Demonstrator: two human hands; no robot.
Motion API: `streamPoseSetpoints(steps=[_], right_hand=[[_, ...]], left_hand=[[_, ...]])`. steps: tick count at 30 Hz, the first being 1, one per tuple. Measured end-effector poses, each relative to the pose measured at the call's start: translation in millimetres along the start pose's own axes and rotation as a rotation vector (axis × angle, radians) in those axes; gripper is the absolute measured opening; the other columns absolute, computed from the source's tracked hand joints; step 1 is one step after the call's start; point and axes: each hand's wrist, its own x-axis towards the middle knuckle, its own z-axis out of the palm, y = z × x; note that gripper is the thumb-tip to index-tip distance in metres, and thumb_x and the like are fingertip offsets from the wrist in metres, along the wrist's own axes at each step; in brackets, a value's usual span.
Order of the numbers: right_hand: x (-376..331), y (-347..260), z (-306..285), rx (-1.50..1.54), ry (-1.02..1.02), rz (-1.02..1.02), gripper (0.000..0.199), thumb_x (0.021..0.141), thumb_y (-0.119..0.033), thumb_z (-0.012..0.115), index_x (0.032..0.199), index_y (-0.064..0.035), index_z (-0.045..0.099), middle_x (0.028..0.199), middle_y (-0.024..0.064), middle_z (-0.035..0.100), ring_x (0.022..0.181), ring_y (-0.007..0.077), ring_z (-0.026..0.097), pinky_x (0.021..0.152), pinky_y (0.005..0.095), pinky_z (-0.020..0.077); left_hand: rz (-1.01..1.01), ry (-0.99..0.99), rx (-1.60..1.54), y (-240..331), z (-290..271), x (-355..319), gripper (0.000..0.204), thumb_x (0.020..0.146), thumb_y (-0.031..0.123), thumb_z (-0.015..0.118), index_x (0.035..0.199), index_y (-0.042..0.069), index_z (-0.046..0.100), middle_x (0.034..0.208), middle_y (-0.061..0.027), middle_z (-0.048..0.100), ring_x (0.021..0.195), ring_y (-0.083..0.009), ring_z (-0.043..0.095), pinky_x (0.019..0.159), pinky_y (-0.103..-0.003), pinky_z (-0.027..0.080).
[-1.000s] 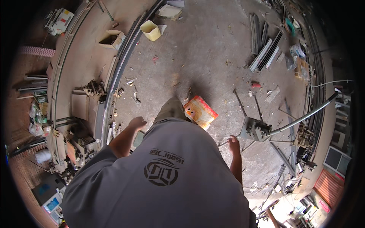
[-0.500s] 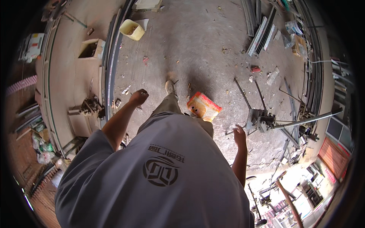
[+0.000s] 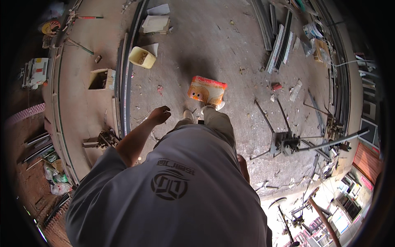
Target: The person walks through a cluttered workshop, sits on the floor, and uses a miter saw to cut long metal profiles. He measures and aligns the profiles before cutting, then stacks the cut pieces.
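Observation:
My left hand (image 3: 159, 115) hangs over the floor left of my legs. Its fingers are loosely curled in, and nothing shows in them. Only a strip of my right hand (image 3: 243, 168) appears beside my hip; my shirt covers the rest and its fingers are hidden. Neither hand touches anything I can see. In front of my feet is an orange and red cushion-like piece (image 3: 207, 90) with a cartoon face. Its lower edge meets my right shoe, and I cannot tell whether it lies flat or rests partly on the foot.
A cream bin (image 3: 142, 57) and an open cardboard box (image 3: 102, 79) stand at the left, near long dark metal profiles (image 3: 124, 82). At the right is a metal stand with splayed legs (image 3: 284, 142). More profiles (image 3: 279, 47) and a red block (image 3: 276, 86) lie on the littered floor.
I have stepped forward; floor things sit lower in view. The orange piece has moved forward, away from my body. My right hand has drawn back behind the shirt.

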Motion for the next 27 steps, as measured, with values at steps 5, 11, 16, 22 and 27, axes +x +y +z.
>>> streamPoseSetpoints(steps=[5,11,16,22,27], right_hand=[[91.6,62.0,-1.4,-0.001,-0.193,0.086,0.04,0.093,-0.023,0.066,0.129,-0.0043,0.067,0.095,0.0149,0.077,0.086,0.0256,0.073,0.077,0.0377,0.057],[233.1,-71.9,-142.7,0.104,-0.081,0.013,0.039,0.093,-0.019,0.063,0.128,-0.0021,0.066,0.087,0.0114,0.075,0.072,0.019,0.07,0.063,0.0341,0.0554],[277.5,-216.1,-234.4,0.47,0.181,-0.272,0.034,0.099,-0.01,0.058,0.131,0.0018,0.061,0.095,0.0115,0.072,0.08,0.0173,0.069,0.068,0.029,0.0543],[298.6,-266.8,-229.9,0.126,0.208,-0.396,0.035,0.099,-0.019,0.059,0.129,-0.0018,0.064,0.088,0.0121,0.073,0.081,0.0192,0.07,0.078,0.0343,0.0555],[319.7,-230.3,-154.4,-0.092,0.108,-0.296,0.04,0.094,-0.032,0.065,0.124,-0.0045,0.067,0.1,0.0218,0.074,0.098,0.035,0.072,0.087,0.0432,0.0561]], left_hand=[[0.008,0.203,-0.072,31.7,-35.4,24.8,0.041,0.09,0.032,0.065,0.124,0.009,0.068,0.109,-0.0208,0.075,0.102,-0.0346,0.073,0.088,-0.04,0.057],[-0.205,0.254,-0.023,53.8,-73.3,28.7,0.044,0.091,0.035,0.061,0.127,0.01,0.068,0.116,-0.0213,0.073,0.106,-0.0365,0.072,0.091,-0.044,0.057],[-0.273,0.266,-0.144,69.3,-84.3,35.3,0.046,0.09,0.036,0.061,0.128,0.012,0.068,0.123,-0.0213,0.071,0.112,-0.0381,0.07,0.097,-0.044,0.055],[-0.195,0.232,0.057,66.7,-107.0,64.2,0.045,0.086,0.036,0.063,0.125,0.013,0.068,0.112,-0.0224,0.073,0.107,-0.0392,0.07,0.091,-0.045,0.055],[-0.222,0.133,0.139,48.8,-148.9,118.2,0.049,0.086,0.045,0.066,0.126,0.017,0.069,0.112,-0.0203,0.074,0.107,-0.0398,0.07,0.089,-0.048,0.056]])
